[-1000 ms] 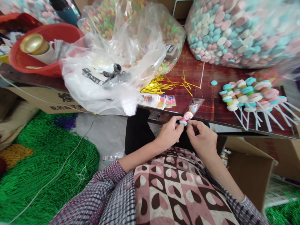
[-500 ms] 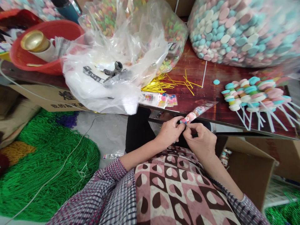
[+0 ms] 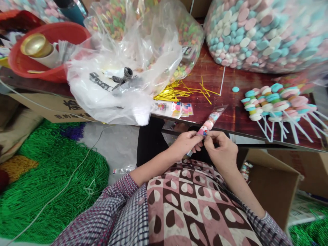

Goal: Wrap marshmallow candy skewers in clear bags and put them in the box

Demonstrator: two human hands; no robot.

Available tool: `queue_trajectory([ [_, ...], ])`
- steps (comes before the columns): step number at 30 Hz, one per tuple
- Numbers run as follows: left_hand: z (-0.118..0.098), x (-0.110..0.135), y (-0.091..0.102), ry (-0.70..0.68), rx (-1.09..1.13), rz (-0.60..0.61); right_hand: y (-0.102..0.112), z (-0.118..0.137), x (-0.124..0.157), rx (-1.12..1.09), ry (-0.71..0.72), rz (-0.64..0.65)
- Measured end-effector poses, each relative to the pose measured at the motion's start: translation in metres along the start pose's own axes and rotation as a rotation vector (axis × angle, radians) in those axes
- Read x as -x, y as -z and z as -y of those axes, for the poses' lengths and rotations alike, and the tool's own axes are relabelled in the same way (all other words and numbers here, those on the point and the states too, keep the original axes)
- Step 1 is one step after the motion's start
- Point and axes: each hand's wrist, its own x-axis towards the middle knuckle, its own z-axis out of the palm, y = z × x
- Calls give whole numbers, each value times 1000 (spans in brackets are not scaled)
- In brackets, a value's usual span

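Left hand (image 3: 187,144) grasps one bagged candy skewer (image 3: 210,121), right hand (image 3: 223,147) pinching its base; unbagged skewers (image 3: 279,105), two o'clock, apparently remain.

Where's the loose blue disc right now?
Head view, right of centre: the loose blue disc lies on the reddish-brown table, between the lone white stick on its left and the candy skewers on its right.

head view; from above; faces forward, down; near the apron (image 3: 189,205); table (image 3: 238,109) beyond
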Motion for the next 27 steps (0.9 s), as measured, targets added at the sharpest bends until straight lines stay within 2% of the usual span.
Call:
queue_trajectory([
  [4,9,-2,2,-58,-60,-104,-5,2,4,34,87,59],
  [6,11,-1,3,-107,-72,-134,-7,3,6,5,81,86],
  [8,9,1,4,-163,-82,-144,-5,6,6,-111,9,108],
  [12,-2,4,5,-272,-55,-134,2,11,3,-511,-261,155],
  [14,-5,3,5,-292,2,-149,4,13,1,-625,-348,204],
  [19,-3,-2,3,-215,192,-134,-4,13,-2,-690,-379,464],
  [27,-3,-4,3,-108,281,-114,-22,14,-1,-876,-496,468],
])
